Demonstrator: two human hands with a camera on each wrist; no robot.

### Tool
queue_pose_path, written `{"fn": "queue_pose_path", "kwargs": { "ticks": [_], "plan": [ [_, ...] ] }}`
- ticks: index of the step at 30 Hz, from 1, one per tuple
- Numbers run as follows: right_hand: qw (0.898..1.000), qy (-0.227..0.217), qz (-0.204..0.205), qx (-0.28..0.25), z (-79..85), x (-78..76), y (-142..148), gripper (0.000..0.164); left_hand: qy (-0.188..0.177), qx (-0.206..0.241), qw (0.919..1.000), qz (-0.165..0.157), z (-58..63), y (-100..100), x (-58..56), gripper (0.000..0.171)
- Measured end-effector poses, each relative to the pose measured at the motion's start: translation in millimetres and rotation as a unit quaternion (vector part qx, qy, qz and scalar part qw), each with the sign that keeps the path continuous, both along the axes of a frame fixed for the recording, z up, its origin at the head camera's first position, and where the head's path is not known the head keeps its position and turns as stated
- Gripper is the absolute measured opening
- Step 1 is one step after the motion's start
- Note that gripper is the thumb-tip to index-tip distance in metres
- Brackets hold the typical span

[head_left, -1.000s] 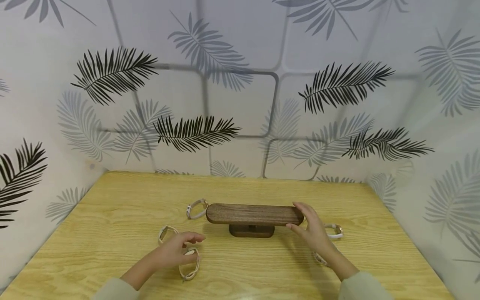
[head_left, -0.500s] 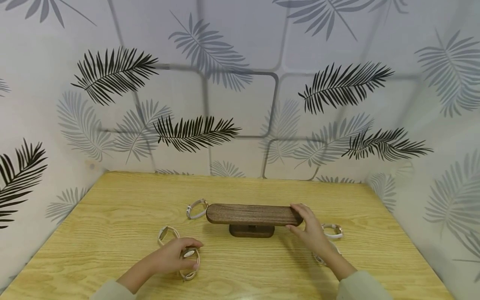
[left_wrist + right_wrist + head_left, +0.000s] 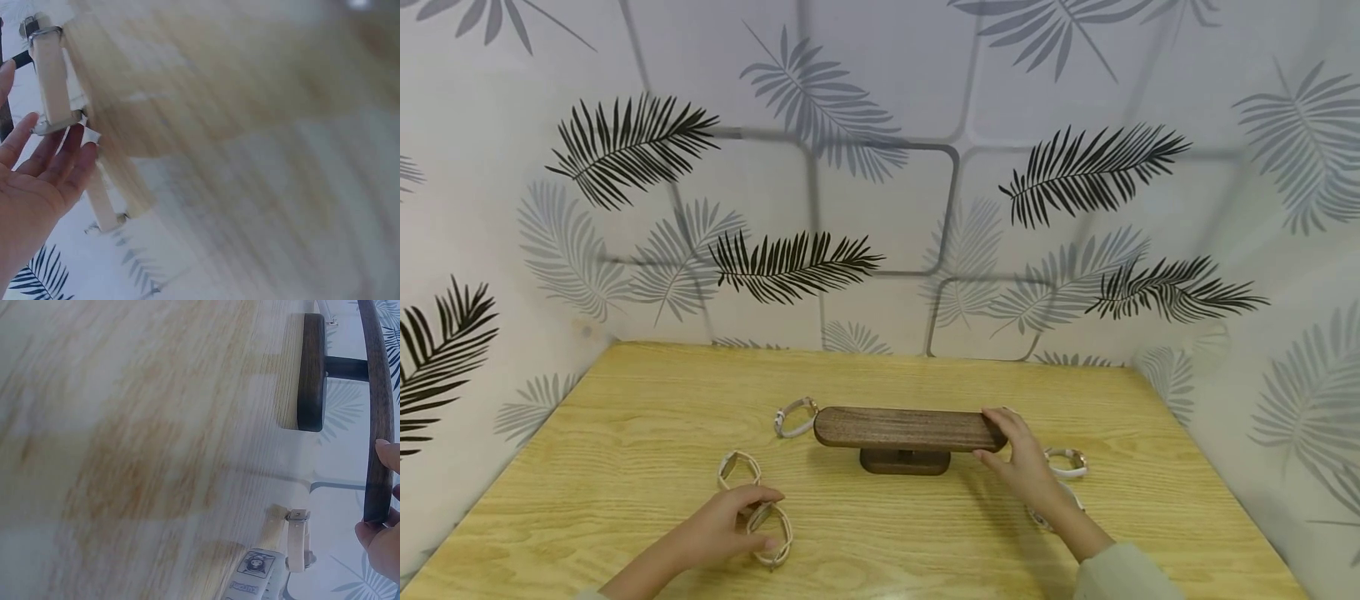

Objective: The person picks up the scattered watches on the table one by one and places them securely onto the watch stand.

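Note:
My left hand [image 3: 718, 529] pinches a wristwatch [image 3: 787, 533] with a pale strap closed in a loop. In the left wrist view, the fingertips lie right at the lower end of the watch's cream strap [image 3: 51, 78]. Ahead, a dark brown wooden stand [image 3: 902, 427] has a long rounded crossbar on a short post and a small base [image 3: 905, 463]. Its right end is gripped by my right hand [image 3: 1030, 475], thumb in front and fingers behind. The right wrist view shows the bar [image 3: 379, 400] with thumb and fingers at its end.
Another pale-strapped watch [image 3: 727, 464] lies just behind my left hand. A further watch [image 3: 781, 422] is left of the bar. Two more, a watch [image 3: 1078, 461] and a partly hidden one [image 3: 1039, 519], lie by my right wrist. A leaf-patterned wall [image 3: 880, 208] rises behind the table [image 3: 662, 392].
My left hand has closed on the watch and drawn it slightly left. My right hand has shifted slightly along the bar's end; the stand has stayed put.

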State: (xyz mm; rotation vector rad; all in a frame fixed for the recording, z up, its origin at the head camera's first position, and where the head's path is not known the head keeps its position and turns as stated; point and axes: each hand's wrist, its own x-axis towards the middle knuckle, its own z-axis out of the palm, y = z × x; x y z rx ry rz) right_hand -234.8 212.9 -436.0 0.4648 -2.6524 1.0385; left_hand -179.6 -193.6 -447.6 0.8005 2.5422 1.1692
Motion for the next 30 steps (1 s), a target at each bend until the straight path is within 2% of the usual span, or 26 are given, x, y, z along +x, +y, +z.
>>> {"fn": "queue_pose_path", "kwargs": {
  "ticks": [5,12,20,24,30],
  "plan": [
    [1.0,-0.001,-0.001,0.008,1.0,0.5,0,0.058,0.013,-0.001,0.9999,-0.005,-4.6,-10,2.8,0.069],
    [0.999,0.012,-0.003,0.037,3.3,0.9,-1,0.057,0.013,-0.029,0.9995,0.008,-5.5,-16,5.4,0.079],
    [0.993,0.068,0.002,0.096,3.1,0.8,0,0.056,0.039,-0.045,0.9982,0.001,-6.3,-14,4.8,0.076],
    [0.991,0.08,0.005,0.109,3.7,1.2,0,0.055,0.044,-0.051,0.9977,0.005,-7.9,-14,4.9,0.072],
    [0.987,0.1,0.005,0.125,3.7,1.3,1,0.054,0.021,-0.038,0.9989,0.017,-9.8,-12,4.9,0.061]
  ]
}}
